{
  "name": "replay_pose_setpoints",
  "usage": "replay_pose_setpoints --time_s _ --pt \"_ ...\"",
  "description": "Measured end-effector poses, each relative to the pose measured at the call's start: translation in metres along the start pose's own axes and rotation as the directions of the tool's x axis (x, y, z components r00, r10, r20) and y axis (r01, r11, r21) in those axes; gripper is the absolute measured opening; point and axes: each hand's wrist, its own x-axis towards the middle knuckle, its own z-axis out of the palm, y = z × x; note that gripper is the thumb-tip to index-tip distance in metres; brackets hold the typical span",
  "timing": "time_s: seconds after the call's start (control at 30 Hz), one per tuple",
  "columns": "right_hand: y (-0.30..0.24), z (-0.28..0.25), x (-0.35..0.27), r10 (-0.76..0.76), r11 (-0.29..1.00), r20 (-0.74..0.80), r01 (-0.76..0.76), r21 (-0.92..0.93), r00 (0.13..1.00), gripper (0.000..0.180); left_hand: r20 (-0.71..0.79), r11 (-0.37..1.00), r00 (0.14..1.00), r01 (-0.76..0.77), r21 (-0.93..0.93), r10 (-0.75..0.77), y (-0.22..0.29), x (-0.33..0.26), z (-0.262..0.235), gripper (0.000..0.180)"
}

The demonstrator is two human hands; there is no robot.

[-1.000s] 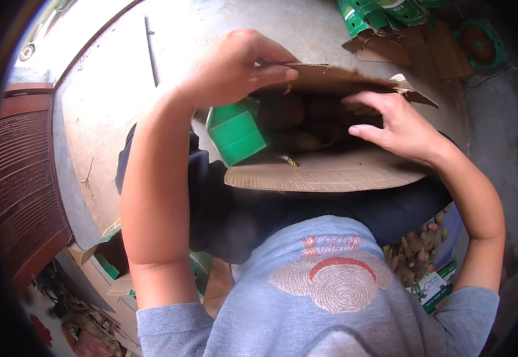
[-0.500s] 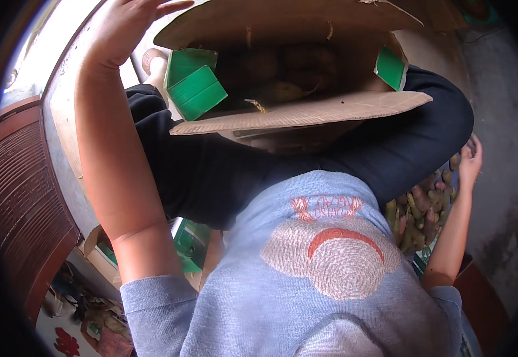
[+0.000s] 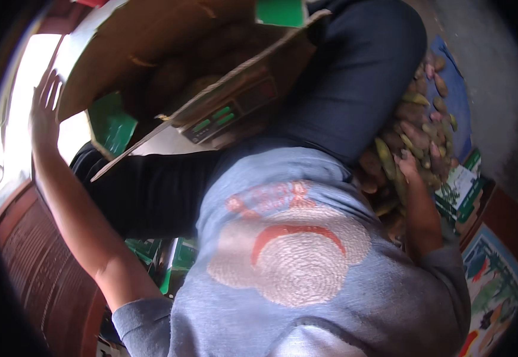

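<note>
My left hand [image 3: 46,113] is open, its fingers stretched up along the outer left side of a cardboard box [image 3: 107,56]. The box stands with its flaps up and has green printed corner pieces [image 3: 111,124]. Dark rounded lumps [image 3: 178,74] lie in shadow inside it. On my right, my right hand [image 3: 409,166] reaches down into a heap of knobbly root vegetables [image 3: 416,131], brown, pinkish and yellow-green. Its fingertips are among them, blurred, so whether they grip one does not show.
A digital scale [image 3: 217,119] with green buttons sits beneath the box, between my legs. Blue sheeting [image 3: 454,101] lies under the heap. Green-and-white cartons [image 3: 461,190] and a colourful printed panel [image 3: 494,279] are at the right. A brown slatted wooden panel [image 3: 38,262] stands at the left.
The view has swung right, so the box appears further left and tilted. My right hand has moved from beside my knee down into the heap. My left hand stays by the box's left side.
</note>
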Motion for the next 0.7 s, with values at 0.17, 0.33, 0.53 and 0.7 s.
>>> replay_pose_setpoints --time_s 0.17,0.33,0.53,0.7 --pt "0.019 -0.018 0.012 0.116 0.991 -0.034 -0.113 0.074 0.993 0.051 0.577 0.357 0.779 -0.626 0.694 0.245 -0.029 0.047 -0.076 0.047" --pt "0.009 -0.005 -0.001 0.137 0.987 0.003 -0.136 -0.091 0.991 0.055 0.109 0.956 0.993 -0.079 0.282 0.050 -0.052 0.046 -0.063 0.044" --pt "0.046 0.034 0.021 0.154 0.971 0.012 -0.149 -0.184 0.988 0.086 0.123 0.902 0.980 -0.193 0.386 0.157 -0.079 0.054 -0.084 0.042" --pt "-0.014 0.067 -0.001 0.148 0.846 -0.053 -0.155 -0.510 0.987 0.091 -0.260 0.966 0.944 0.148 -0.211 -0.202 -0.041 0.005 -0.025 0.044"
